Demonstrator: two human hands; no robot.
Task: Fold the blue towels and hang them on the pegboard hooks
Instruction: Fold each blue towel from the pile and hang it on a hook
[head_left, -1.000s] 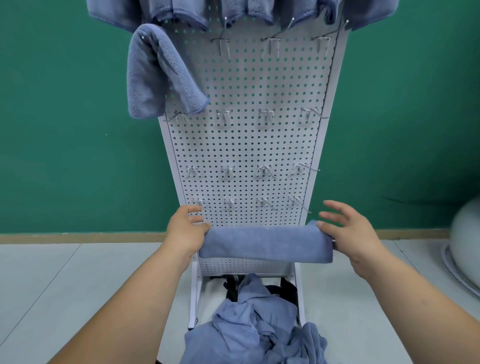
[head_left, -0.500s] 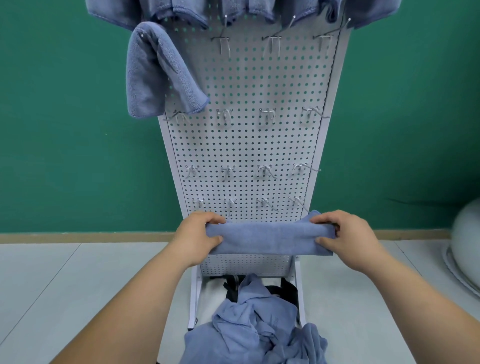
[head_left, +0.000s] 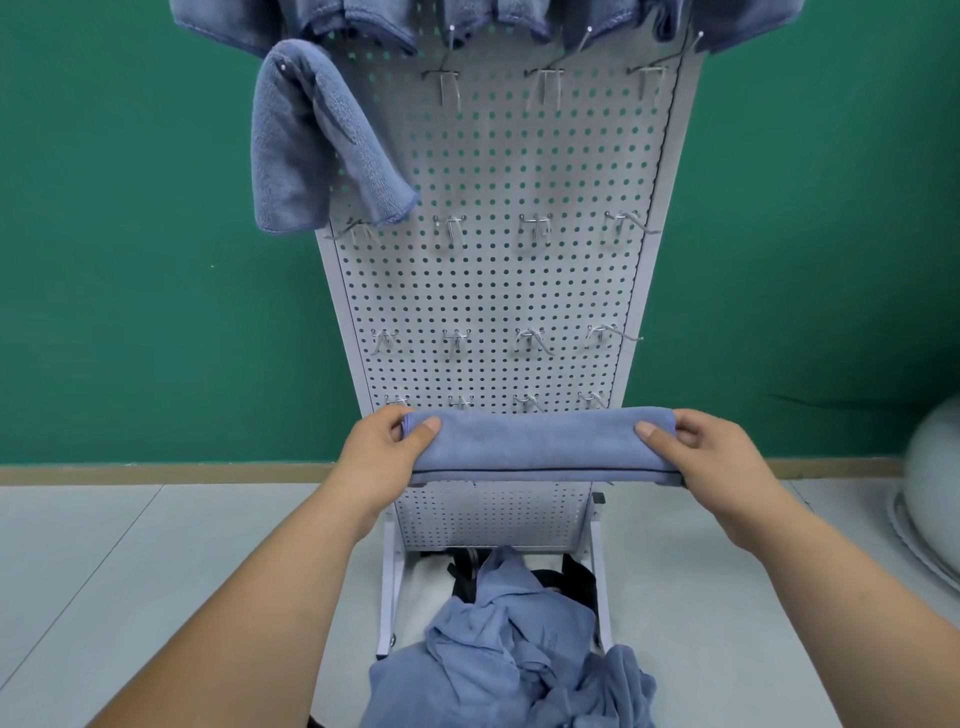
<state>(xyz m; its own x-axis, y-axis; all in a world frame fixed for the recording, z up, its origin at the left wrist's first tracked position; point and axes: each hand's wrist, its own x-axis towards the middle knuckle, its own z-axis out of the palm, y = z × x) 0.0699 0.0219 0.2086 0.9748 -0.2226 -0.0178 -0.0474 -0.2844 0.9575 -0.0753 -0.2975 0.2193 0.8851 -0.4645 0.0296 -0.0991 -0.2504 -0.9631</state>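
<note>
The left hand (head_left: 382, 454) grips the 9 o'clock end and the right hand (head_left: 719, 460) the 3 o'clock end of the folded blue towel (head_left: 540, 441), fingers (head_left: 429, 428) curled round it, low before the pegboard (head_left: 498, 286).

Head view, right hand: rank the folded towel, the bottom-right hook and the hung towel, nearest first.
1. The folded towel: its right end is pinched in the right hand.
2. The bottom-right hook: just above the hand, slightly left.
3. The hung towel: high on the pegboard's left edge.

Left hand (head_left: 383, 457), right hand (head_left: 723, 460), seemingly clenched
</note>
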